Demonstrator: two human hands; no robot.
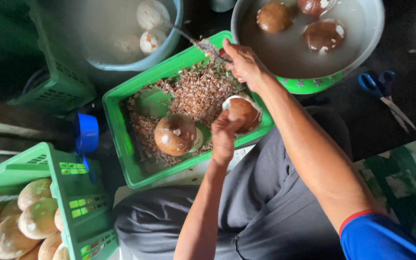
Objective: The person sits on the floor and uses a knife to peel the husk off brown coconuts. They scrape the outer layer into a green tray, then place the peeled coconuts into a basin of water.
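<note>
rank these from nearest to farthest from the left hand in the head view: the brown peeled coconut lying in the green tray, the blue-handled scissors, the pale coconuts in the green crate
1. Brown peeled coconut in the green tray: just beside the left hand, toward the picture's left.
2. Pale coconuts in the green crate: bottom-left corner.
3. Blue-handled scissors: far right, on the dark floor.

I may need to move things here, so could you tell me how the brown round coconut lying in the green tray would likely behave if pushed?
The brown coconut is round, so it would probably roll, though the shavings in the green tray may slow it. Its glossy surface suggests it could be slippery. It looks solid, likely heavy for its size.
</note>
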